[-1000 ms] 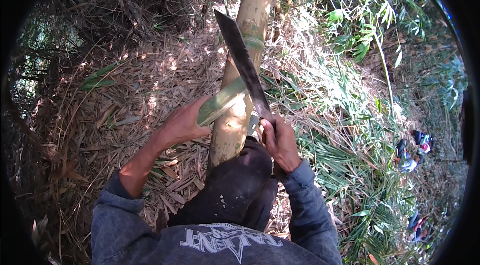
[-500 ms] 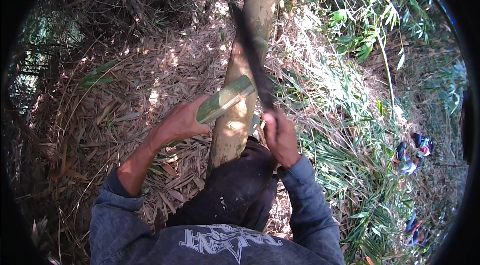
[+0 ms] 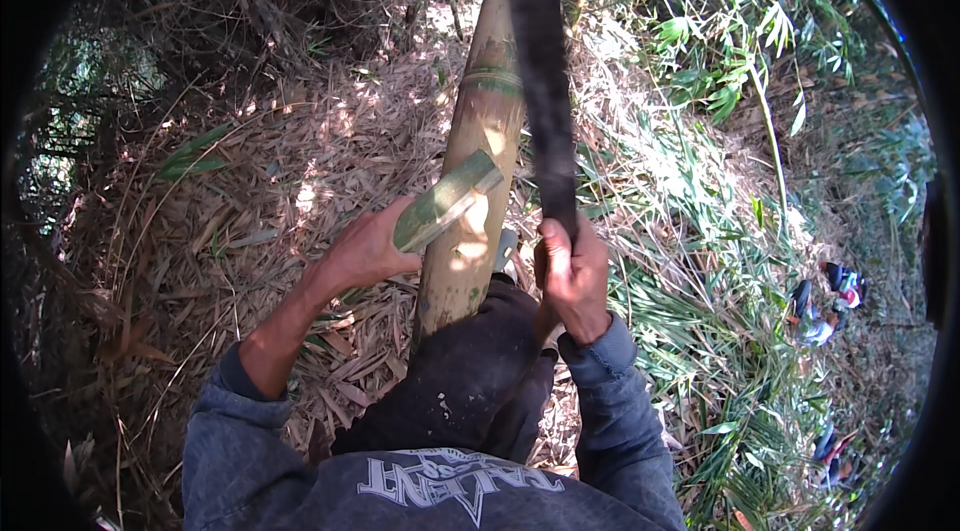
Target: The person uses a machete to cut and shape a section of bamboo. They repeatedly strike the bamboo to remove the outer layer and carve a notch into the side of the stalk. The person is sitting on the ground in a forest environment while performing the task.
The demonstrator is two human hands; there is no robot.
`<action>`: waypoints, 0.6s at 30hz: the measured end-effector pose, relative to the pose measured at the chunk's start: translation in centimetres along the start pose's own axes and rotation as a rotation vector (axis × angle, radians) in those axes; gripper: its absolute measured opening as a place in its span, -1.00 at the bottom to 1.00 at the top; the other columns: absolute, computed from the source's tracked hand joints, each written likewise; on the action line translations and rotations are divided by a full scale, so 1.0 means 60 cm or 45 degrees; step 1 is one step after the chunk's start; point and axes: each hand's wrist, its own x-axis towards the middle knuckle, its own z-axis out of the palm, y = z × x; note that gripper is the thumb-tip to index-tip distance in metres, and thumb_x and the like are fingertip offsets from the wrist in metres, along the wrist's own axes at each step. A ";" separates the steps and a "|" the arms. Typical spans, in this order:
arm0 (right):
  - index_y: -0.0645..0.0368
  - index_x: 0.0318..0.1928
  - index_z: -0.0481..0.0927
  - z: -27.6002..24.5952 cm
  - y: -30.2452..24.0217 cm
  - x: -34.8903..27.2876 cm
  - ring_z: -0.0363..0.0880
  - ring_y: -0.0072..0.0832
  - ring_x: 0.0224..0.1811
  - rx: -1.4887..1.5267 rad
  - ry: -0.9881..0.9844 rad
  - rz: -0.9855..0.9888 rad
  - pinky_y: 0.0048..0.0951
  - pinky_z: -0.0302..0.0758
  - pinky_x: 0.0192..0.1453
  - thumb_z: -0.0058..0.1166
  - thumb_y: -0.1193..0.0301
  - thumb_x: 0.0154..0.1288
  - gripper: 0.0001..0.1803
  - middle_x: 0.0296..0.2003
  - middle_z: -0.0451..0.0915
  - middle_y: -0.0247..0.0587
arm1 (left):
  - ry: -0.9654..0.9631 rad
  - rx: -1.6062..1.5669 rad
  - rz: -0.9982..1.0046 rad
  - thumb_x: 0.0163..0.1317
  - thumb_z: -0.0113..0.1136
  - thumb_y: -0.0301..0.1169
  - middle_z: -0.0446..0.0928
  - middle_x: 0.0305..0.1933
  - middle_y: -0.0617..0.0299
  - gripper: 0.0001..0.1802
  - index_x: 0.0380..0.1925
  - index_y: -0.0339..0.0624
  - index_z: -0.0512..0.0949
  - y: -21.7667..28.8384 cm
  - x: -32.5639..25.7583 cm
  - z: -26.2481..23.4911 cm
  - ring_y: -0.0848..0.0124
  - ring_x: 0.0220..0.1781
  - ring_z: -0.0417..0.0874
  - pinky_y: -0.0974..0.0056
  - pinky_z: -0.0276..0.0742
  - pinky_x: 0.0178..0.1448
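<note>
My dark-trousered knee (image 3: 470, 371) lies between and below my hands. My left hand (image 3: 368, 251) grips a cut green bamboo piece (image 3: 445, 201), slanting rightward over a thick bamboo pole (image 3: 482, 126). My right hand (image 3: 578, 276) is wrapped round a machete (image 3: 545, 81), its blade ahead, apart from the piece. Leafy shoots (image 3: 735, 81) stand farther off, beyond my right hand.

Dark machete (image 3: 545, 81), green bamboo piece (image 3: 447, 201)

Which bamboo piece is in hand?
The short green piece, held in the left hand. The other, the pole, is longer, yellower and in neither hand.
</note>
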 end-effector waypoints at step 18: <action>0.27 -0.25 0.43 -0.030 0.061 -0.015 0.47 -0.07 -0.69 -0.524 -0.366 0.042 -0.19 0.34 -0.59 0.04 0.22 0.49 -0.68 -0.68 0.45 0.01 | 0.100 0.291 -0.004 0.04 0.27 -0.27 0.62 -0.04 -0.20 -0.09 0.41 -0.20 0.14 0.024 -0.030 0.016 -0.11 -0.08 0.68 0.00 0.56 0.06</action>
